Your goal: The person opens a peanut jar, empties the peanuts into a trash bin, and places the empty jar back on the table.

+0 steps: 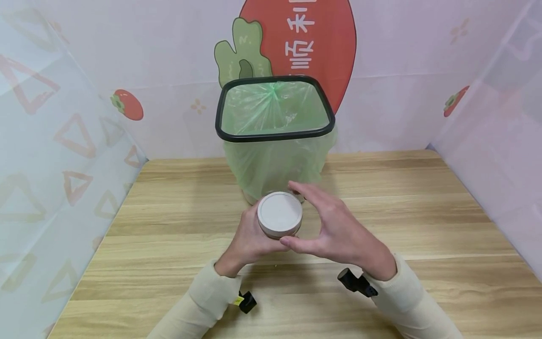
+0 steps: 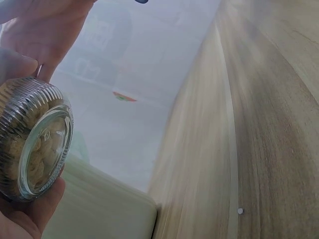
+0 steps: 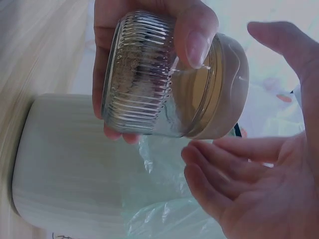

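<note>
My left hand grips a ribbed glass jar round its side, above the table and in front of the bin. Its pale, round lid is on and faces up toward the head camera. Brownish, lumpy contents show through the glass base in the left wrist view, but their kind is unclear. My right hand is spread around the lid's right side, thumb and fingers wide apart. In the right wrist view, a gap separates its thumb from the lid, and its fingertips lie close to the lid's edge.
A bin with a black rim and a green plastic liner stands at the back of the wooden table. Printed cloth walls enclose the back and sides. A small white speck lies on the tabletop.
</note>
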Available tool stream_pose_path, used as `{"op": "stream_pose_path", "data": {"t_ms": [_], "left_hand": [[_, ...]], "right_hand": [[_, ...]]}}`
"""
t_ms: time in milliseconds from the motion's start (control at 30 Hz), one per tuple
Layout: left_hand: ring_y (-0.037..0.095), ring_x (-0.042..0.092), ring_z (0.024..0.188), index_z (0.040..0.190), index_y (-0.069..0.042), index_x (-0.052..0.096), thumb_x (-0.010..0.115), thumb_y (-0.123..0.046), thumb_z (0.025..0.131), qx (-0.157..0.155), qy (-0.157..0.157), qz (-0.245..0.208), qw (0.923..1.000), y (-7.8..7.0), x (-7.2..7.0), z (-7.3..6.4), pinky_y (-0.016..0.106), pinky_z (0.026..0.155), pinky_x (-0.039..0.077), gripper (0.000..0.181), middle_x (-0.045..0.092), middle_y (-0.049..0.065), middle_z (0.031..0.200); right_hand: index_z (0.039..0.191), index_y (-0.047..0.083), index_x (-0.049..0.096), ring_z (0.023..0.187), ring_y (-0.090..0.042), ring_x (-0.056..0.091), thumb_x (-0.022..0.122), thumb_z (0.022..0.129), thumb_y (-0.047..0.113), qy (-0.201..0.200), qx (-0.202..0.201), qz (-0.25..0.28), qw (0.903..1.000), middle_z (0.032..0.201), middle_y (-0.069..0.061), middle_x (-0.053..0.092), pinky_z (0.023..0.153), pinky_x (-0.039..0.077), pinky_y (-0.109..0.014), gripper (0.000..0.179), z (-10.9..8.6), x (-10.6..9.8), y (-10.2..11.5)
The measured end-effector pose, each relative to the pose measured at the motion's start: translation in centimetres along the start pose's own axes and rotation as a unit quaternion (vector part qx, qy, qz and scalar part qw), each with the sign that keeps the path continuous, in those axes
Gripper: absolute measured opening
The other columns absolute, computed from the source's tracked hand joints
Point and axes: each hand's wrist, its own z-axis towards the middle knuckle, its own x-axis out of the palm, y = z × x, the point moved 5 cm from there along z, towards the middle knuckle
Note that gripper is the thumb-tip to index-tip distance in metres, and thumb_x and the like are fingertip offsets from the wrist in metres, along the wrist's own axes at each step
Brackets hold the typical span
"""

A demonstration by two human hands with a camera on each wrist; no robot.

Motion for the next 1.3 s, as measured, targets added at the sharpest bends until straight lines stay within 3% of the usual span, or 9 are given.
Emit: {"op": "stream_pose_path", "data": {"t_ms": [233, 467, 667, 833, 1067, 1300], "left_hand": [[0.025, 0.069, 0.116, 0.139, -0.007, 0.061, 0.098, -0.009, 0.062, -0.005, -0.004, -0.001, 1.0000, 0.01, -0.01, -0.05, 0.038, 0.105, 0.056, 0.086, 0.073, 0.011, 0.128], [0.024, 0.070, 0.116, 0.136, -0.008, 0.063, 0.097, -0.010, 0.063, -0.003, -0.007, 0.009, 0.9999, -0.03, -0.08, 0.02, 0.038, 0.104, 0.056, 0.081, 0.073, 0.009, 0.127], [0.023, 0.071, 0.113, 0.135, -0.008, 0.063, 0.096, -0.012, 0.064, 0.008, -0.010, 0.010, 0.9999, -0.16, -0.06, 0.03, 0.037, 0.101, 0.058, 0.078, 0.074, 0.010, 0.125], [0.021, 0.070, 0.113, 0.135, -0.012, 0.063, 0.095, -0.013, 0.064, 0.000, -0.008, 0.002, 1.0000, -0.18, -0.01, -0.02, 0.036, 0.101, 0.058, 0.078, 0.074, 0.006, 0.124], [0.022, 0.070, 0.114, 0.135, -0.010, 0.063, 0.095, -0.011, 0.064, -0.003, -0.009, 0.003, 0.9999, -0.16, 0.03, -0.04, 0.036, 0.102, 0.057, 0.078, 0.074, 0.008, 0.125], [0.022, 0.070, 0.115, 0.136, -0.011, 0.063, 0.095, -0.010, 0.064, -0.002, -0.010, 0.006, 0.9999, -0.16, 0.08, 0.01, 0.037, 0.102, 0.057, 0.079, 0.074, 0.008, 0.126]], "right_hand": [[0.132, 0.009, 0.064, 0.109, -0.014, 0.062, 0.098, 0.070, 0.044, -0.066, 0.001, -0.036, 0.9972, 0.120, 0.002, 0.066, 0.093, 0.057, -0.038, 0.078, -0.16, -0.24, 0.35], [0.117, 0.011, 0.069, 0.101, -0.012, 0.062, 0.102, 0.060, 0.049, -0.098, 0.008, -0.061, 0.9932, 0.110, 0.003, 0.066, 0.087, 0.057, -0.033, 0.075, -0.09, -0.03, 0.29], [0.116, 0.010, 0.070, 0.096, -0.012, 0.061, 0.103, 0.058, 0.047, -0.098, 0.014, -0.063, 0.9930, 0.106, 0.002, 0.065, 0.083, 0.056, -0.032, 0.076, -0.03, 0.26, 0.09], [0.117, 0.011, 0.070, 0.096, -0.015, 0.063, 0.103, 0.060, 0.044, -0.089, 0.020, -0.049, 0.9946, 0.106, 0.003, 0.065, 0.083, 0.058, -0.035, 0.074, 0.03, 0.30, -0.02], [0.120, 0.013, 0.070, 0.096, -0.011, 0.059, 0.102, 0.063, 0.041, -0.071, 0.023, -0.040, 0.9964, 0.105, 0.004, 0.064, 0.083, 0.055, -0.031, 0.071, 0.03, 0.22, -0.07], [0.125, 0.012, 0.070, 0.102, -0.012, 0.063, 0.102, 0.065, 0.039, -0.056, 0.020, -0.028, 0.9979, 0.111, 0.003, 0.067, 0.087, 0.058, -0.033, 0.072, 0.11, 0.01, -0.09]]}}
